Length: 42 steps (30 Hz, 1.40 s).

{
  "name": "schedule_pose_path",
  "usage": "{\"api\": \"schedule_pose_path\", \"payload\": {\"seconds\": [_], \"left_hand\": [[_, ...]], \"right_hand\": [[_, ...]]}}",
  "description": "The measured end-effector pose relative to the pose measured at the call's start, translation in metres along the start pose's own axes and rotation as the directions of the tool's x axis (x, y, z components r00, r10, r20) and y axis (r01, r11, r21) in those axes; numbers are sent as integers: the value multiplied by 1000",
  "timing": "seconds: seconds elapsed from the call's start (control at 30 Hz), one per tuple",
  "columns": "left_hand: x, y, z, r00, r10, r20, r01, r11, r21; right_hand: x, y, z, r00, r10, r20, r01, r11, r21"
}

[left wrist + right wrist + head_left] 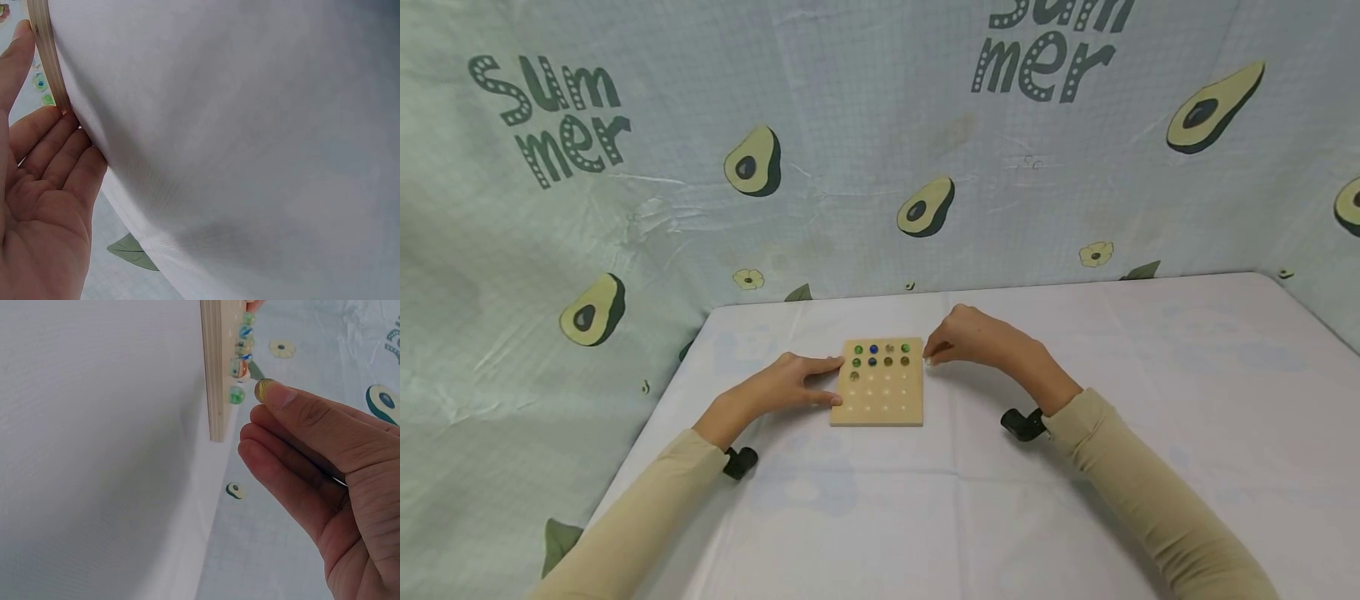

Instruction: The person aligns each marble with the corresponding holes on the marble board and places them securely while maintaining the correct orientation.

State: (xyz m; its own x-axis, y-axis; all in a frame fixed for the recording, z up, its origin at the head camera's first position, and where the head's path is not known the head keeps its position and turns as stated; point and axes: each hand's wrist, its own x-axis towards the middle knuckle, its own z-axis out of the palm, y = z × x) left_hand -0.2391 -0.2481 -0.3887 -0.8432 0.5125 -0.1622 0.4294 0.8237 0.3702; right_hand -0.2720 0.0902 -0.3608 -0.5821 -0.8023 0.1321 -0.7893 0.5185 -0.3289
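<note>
near edge first: two beige sleeves (1135, 492) come in over the white-covered desk (1150, 417), a small black wrist camera mount (1022, 423) under each wrist, two in all. left hand (790, 385) lies flat beside the left edge of the wooden board (880, 400), fingers (59, 147) straight and released, tips touching the board's side, probably to brace it so it doesn't slide. board is square, one only, lying flat mid-desk with a grid of small holes. marbles (880, 356) sit in the far two rows plus one in the third row: about nine counted from the head view, greens, two blue, some dull brownish; the remaining near holes look bare. right hand (970, 340) hovers just off the board's far right corner, fingers (294, 406) curled with thumb to fingertip; right wrist view shows a yellowish bit at the tip, maybe a marble being pinched, can't tell for sure. behind, a pale backdrop (850, 125) with avocado prints and "summer" twice.
</note>
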Motion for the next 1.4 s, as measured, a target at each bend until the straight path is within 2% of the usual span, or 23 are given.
{"api": "schedule_pose_path", "payload": {"seconds": [0.27,0.5,0.7,1.2,1.4], "left_hand": [[0,0,1,1000,-7,-5,7,1000,-1],[0,4,-2,999,-34,5,34,999,-6],[0,3,-1,1000,-22,-1,22,1000,-7],[1,2,-2,1000,-4,-3,4,1000,-2],[2,1,-2,1000,-10,2,10,1000,0]], "right_hand": [[5,-4,1,999,32,7,-32,999,-9],[9,-9,2,1000,-6,7,6,1000,-11],[13,-11,4,999,-44,3,44,999,-31],[27,-17,11,999,-37,-2,37,999,11],[32,-19,14,998,-63,8,63,998,23]]}}
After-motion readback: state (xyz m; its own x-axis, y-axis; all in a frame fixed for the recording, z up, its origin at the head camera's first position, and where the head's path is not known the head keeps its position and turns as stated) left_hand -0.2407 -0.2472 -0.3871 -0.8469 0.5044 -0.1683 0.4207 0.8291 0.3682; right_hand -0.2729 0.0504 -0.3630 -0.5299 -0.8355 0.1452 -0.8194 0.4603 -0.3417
